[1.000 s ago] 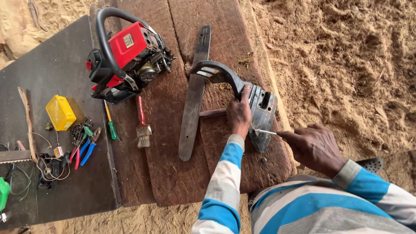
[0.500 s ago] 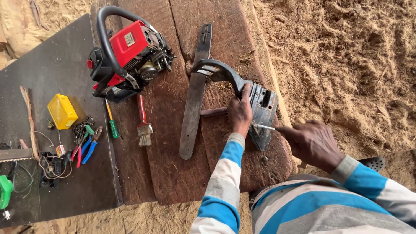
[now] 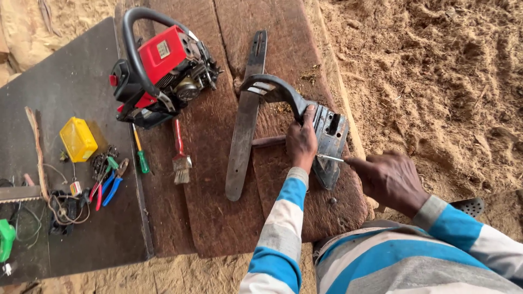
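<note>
I see rough worn wooden planks (image 3: 218, 218), a matt grey metal cover (image 3: 329, 144), the dull steel guide bar (image 3: 242, 136), and the engine's (image 3: 163, 71) glossy red plastic.

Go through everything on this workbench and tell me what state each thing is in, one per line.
Chainsaw body: on its side, bar and side cover off.
Guide bar: detached, flat on the planks, no chain on it.
Side cover: off the saw, pinned down by the left hand.
Screwdriver: in the right hand, tip against the cover.
Brush: lying loose.
Yellow box: shut.
</note>
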Available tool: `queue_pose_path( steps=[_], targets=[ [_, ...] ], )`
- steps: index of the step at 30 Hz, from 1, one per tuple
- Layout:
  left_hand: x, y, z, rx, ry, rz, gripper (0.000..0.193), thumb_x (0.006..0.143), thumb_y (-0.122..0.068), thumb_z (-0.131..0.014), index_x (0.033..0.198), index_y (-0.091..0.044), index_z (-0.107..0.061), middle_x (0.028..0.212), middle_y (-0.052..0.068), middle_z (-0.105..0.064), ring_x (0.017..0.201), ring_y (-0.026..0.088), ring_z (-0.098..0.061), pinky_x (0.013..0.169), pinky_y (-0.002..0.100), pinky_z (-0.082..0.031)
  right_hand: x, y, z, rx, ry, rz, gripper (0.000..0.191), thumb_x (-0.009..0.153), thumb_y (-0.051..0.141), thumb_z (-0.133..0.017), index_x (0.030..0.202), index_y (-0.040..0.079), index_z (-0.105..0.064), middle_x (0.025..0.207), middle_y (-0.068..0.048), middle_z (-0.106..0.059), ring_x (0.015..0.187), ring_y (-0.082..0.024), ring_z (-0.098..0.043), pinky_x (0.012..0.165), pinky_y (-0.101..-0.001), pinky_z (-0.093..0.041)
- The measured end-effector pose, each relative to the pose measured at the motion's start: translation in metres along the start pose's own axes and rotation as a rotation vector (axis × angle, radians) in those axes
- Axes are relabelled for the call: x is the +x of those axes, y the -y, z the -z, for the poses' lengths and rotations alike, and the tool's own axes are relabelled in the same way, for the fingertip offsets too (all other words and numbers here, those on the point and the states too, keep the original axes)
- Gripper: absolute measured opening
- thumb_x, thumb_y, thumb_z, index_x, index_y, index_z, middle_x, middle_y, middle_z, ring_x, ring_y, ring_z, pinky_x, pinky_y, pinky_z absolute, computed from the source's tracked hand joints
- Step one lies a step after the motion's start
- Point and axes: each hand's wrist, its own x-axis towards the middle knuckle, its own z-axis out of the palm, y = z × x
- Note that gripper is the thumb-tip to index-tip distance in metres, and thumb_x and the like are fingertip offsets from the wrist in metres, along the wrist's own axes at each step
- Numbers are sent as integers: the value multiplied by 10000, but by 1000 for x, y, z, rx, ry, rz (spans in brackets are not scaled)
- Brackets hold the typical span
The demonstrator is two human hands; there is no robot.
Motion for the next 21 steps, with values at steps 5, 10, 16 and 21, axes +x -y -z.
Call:
queue_pose_path(
  steps=[5, 10, 16, 21],
  targets=[
    [1, -1, -1, 18, -50, -37, 596, 947, -762, -424, 628, -259, -425, 599, -63, -398, 541, 159, -437, 549, 373, -359, 3, 1, 2, 4, -5, 7, 301, 940, 160, -542, 1180, 234, -707, 491, 46, -342, 401, -117, -267, 409, -348, -283],
    [0, -4, 2, 31, -43, 9, 609, 931, -765, -411, 619, -244, -470, 632, -58, -479, 597, 172, -525, 590, 388, -418, 11, 12, 11, -3, 44, -70, 266, 930, 192, -612, 1166, 246, -723, 488, 21, -384, 405, -152, -321, 451, -380, -332],
    [-6, -18, 6, 58, -48, 85, 639, 916, -776, -440, 665, -203, -568, 665, 3, -557, 675, 244, -601, 677, 426, -464, 14, 20, 29, 50, 38, -66, 396, 812, 163, -657, 1190, 258, -727, 557, -45, -499, 480, -247, -502, 523, -443, -410],
    [-13, -27, 7, 12, -32, 57, 670, 892, -748, -481, 658, -137, -626, 646, 63, -635, 651, 287, -631, 664, 441, -475, 10, 8, 13, 160, -111, -157, 307, 867, 170, -696, 1160, 243, -751, 739, -63, -646, 634, -295, -604, 541, -446, -450]
  ],
)
